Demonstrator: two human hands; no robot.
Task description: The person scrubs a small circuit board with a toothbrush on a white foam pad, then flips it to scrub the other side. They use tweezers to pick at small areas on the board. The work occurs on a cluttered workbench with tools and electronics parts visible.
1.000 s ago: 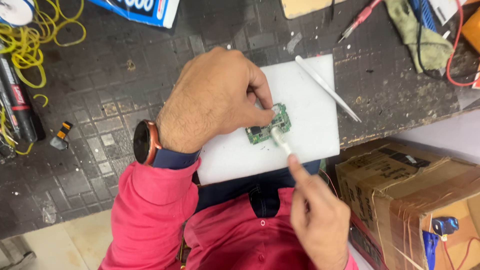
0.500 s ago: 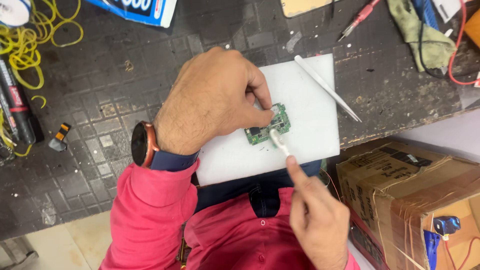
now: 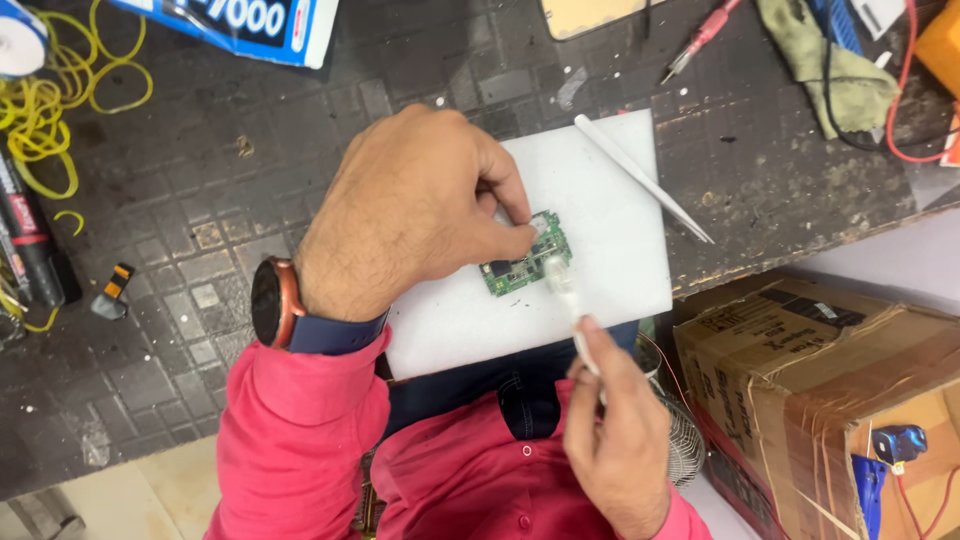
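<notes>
A small green circuit board point(image 3: 522, 262) lies on a white rectangular pad point(image 3: 600, 215) on a dark worktop. My left hand point(image 3: 415, 205), with a watch on the wrist, presses the board down with thumb and fingertips at its left edge. My right hand point(image 3: 612, 440) holds a small white brush point(image 3: 563, 284); its head rests on the board's right end. White tweezers point(image 3: 640, 176) lie slantwise across the pad's top right corner.
A taped cardboard box point(image 3: 830, 390) stands below the bench at the right. A green cloth point(image 3: 835, 70), red and black wires and a red screwdriver point(image 3: 700, 36) sit at the top right. Yellow rubber bands point(image 3: 50, 100), a blue box point(image 3: 240, 25) and black markers point(image 3: 25, 235) lie left.
My right hand has drawn back slightly toward my body and its grip on the brush has shifted; the brush head stays on the board. The left hand keeps holding the board.
</notes>
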